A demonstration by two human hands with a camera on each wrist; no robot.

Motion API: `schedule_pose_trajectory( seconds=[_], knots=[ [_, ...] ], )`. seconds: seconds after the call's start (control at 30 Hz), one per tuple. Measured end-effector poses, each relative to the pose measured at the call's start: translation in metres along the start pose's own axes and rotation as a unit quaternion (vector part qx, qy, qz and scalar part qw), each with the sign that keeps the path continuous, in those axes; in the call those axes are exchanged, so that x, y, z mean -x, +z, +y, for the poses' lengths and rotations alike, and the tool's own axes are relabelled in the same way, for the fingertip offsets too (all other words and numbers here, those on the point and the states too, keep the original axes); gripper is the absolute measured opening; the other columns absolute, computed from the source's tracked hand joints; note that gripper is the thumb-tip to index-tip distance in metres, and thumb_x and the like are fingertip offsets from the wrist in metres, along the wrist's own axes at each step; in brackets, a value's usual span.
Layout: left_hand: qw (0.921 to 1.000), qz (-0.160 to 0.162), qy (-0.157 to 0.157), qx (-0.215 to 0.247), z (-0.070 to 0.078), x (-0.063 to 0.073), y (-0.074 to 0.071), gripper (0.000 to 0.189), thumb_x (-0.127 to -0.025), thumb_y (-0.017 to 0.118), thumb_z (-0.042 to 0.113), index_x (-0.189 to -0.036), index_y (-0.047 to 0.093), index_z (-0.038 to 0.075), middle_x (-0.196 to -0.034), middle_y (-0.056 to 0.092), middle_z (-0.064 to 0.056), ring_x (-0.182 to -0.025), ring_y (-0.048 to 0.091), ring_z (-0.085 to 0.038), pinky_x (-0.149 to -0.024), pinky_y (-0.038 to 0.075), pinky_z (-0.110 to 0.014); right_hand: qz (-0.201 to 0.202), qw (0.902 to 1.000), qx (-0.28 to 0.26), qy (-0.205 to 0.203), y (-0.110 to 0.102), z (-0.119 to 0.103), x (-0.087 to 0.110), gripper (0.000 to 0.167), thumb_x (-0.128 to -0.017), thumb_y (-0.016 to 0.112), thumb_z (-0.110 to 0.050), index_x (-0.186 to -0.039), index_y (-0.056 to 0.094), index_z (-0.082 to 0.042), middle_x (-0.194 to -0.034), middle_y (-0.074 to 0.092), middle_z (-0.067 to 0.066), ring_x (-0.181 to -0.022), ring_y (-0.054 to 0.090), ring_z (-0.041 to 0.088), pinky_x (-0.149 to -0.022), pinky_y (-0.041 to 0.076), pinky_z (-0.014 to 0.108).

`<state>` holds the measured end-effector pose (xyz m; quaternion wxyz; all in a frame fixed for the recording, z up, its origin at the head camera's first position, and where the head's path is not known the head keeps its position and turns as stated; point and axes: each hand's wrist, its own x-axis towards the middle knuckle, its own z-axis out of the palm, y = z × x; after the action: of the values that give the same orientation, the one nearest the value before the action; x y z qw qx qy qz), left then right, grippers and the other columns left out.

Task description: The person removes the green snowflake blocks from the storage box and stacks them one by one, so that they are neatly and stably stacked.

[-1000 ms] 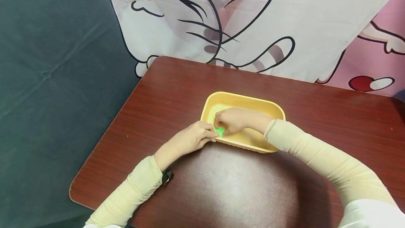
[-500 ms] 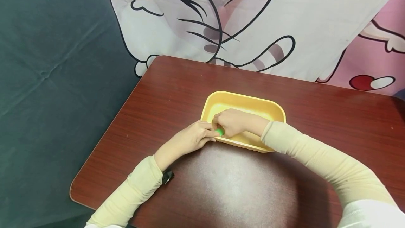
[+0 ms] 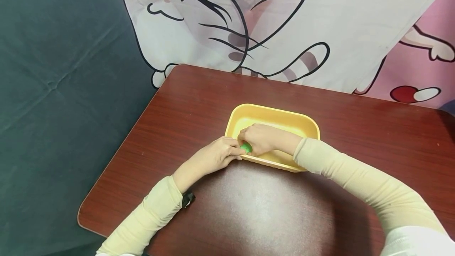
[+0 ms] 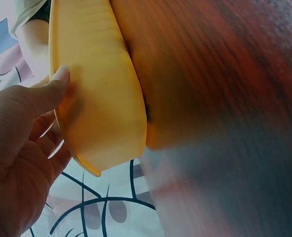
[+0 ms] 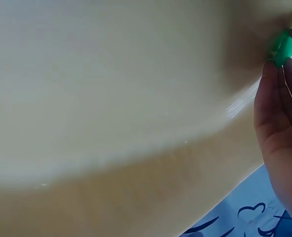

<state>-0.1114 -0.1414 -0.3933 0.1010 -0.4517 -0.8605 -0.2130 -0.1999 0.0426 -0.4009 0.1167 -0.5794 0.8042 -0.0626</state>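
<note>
A yellow plastic basin (image 3: 281, 110) stands on the wooden table. My left hand (image 3: 218, 155) grips its near-left corner; in the left wrist view the thumb (image 4: 50, 94) presses the outer wall while the other fingers lie behind the rim. Inside the basin, my right hand (image 3: 261, 137) pinches a small, shiny green rounded piece (image 5: 284, 48) between thumb and fingertips, down in the corner close to my left fingers. The head view shows only part of this green piece (image 3: 246, 147); its exact kind cannot be made out.
The reddish-brown table (image 3: 199, 98) extends on all sides of the basin. Behind it hangs a white cloth with a cartoon cat (image 3: 213, 23), and a dark green cloth (image 3: 64, 110) hangs at the left. A black strap (image 3: 188, 199) is at my left wrist.
Over the first half second my right hand shifts slightly left and its fingers draw together round the green piece, whose visible shape changes. The left hand and basin stay in place.
</note>
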Motion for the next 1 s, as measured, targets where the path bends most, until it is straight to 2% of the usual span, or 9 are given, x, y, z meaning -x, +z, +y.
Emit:
schedule_pose_trajectory(
  seconds=[0.17, 0.37, 0.5, 0.7, 1.0],
  knots=[
    [1.0000, 0.000, 0.005, 0.003, 0.001, -0.001, -0.002, 0.005, -0.081, 0.072, 0.012, -0.085, 0.070, 0.014, -0.074, 0.055, 0.002, -0.070, 0.055, -0.011, -0.071, 0.047, -0.025, -0.013, 0.9998, -0.005, -0.016, -0.007, 0.000, 0.001, 0.018, -0.070, 0.070, -0.014, -0.087, 0.066, -0.011, -0.077, 0.058, -0.005, -0.063, 0.049, 0.008, -0.061, 0.048, 0.025],
    [1.0000, -0.004, 0.004, 0.004, 0.002, -0.001, -0.002, 0.008, -0.083, 0.071, 0.012, -0.090, 0.073, 0.014, -0.073, 0.056, 0.004, -0.071, 0.055, -0.009, -0.072, 0.047, -0.024, -0.026, 0.9989, -0.022, -0.032, -0.017, 0.004, 0.005, 0.018, -0.066, 0.070, -0.019, -0.082, 0.067, -0.012, -0.073, 0.057, -0.005, -0.063, 0.046, 0.006, -0.056, 0.042, 0.020],
    [1.0000, -0.002, 0.008, -0.005, 0.002, -0.001, -0.002, 0.006, -0.083, 0.071, 0.013, -0.088, 0.072, 0.015, -0.072, 0.055, 0.004, -0.070, 0.054, -0.009, -0.071, 0.047, -0.025, -0.008, 0.9993, -0.022, -0.029, -0.029, 0.006, 0.008, 0.022, -0.065, 0.070, -0.020, -0.084, 0.067, -0.010, -0.076, 0.059, -0.004, -0.066, 0.050, 0.007, -0.059, 0.044, 0.020],
    [0.9997, -0.009, 0.021, -0.005, 0.002, -0.003, -0.001, 0.002, -0.084, 0.069, 0.013, -0.083, 0.068, 0.013, -0.070, 0.053, 0.004, -0.068, 0.052, -0.009, -0.068, 0.046, -0.021, 0.008, 0.9996, -0.025, 0.005, -0.051, 0.006, 0.023, 0.023, -0.066, 0.068, -0.023, -0.087, 0.067, -0.014, -0.081, 0.060, -0.007, -0.073, 0.056, 0.009, -0.067, 0.047, 0.023],
    [0.9998, -0.020, 0.002, -0.005, 0.003, -0.002, -0.002, 0.003, -0.086, 0.067, 0.016, -0.086, 0.070, 0.015, -0.072, 0.053, 0.004, -0.068, 0.051, -0.008, -0.068, 0.046, -0.021, 0.055, 0.9966, -0.056, 0.024, -0.071, 0.006, 0.060, 0.020, -0.071, 0.068, -0.024, -0.089, 0.068, -0.016, -0.083, 0.061, -0.011, -0.076, 0.059, 0.006, -0.069, 0.049, 0.022]
  ],
)
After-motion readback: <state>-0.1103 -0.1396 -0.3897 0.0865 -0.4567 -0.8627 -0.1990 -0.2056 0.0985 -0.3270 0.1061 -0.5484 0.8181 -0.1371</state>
